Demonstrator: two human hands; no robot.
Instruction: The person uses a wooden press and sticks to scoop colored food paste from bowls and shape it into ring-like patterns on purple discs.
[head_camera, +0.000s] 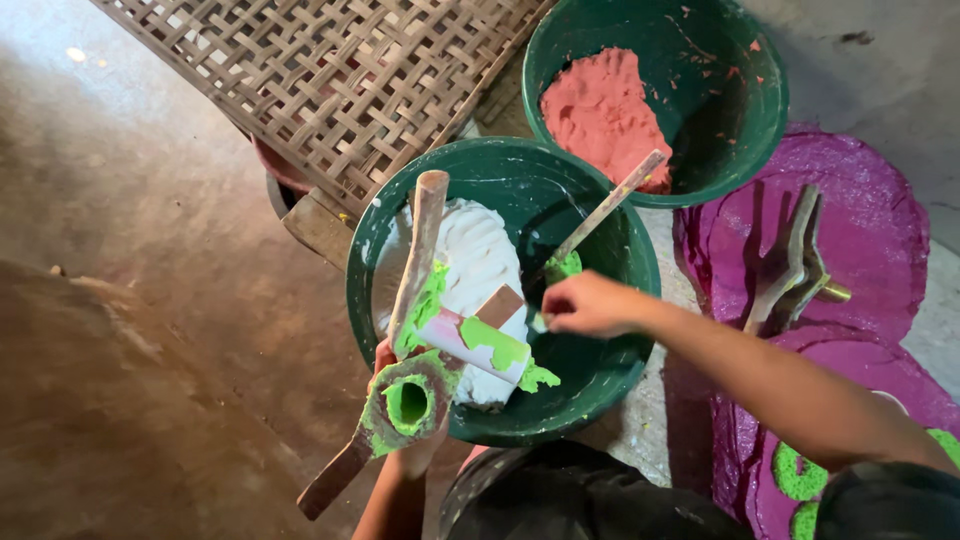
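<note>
Fingers of my left hand (405, 460) are wrapped shut around a wooden tool (400, 330) with a ring-shaped mould head (407, 402) caked in bright green paste, its hole facing up at me. A long arm of the tool rises over the nearer green basin (600, 390), and a short white roller (478, 343) smeared with the same green juts off to the side. My right hand (588, 303) is pinched closed on the lower end of a thin wooden stick (606, 208), whose tip with a dab of green rests inside that basin, beside the white mass (480, 250) heaped in it.

Green paste hangs loose off the roller's end (a lump already sags there), and I judge it could drop onto the white mass and stain it if I tilt the tool further. My grip on the mould is low and paste-slick, so it might twist in my hand. The stick, swung carelessly, could knock the tool's long arm.

Beyond, a second green basin (740, 150) holds red-pink powder (605, 110). A woven bamboo mat (330, 80) crowds the far-left rim. To my right lie magenta discs (880, 230) with another wooden mould (793, 262) on them, and green rings (797, 472) near my elbow, which a sweep of my forearm could smear.
</note>
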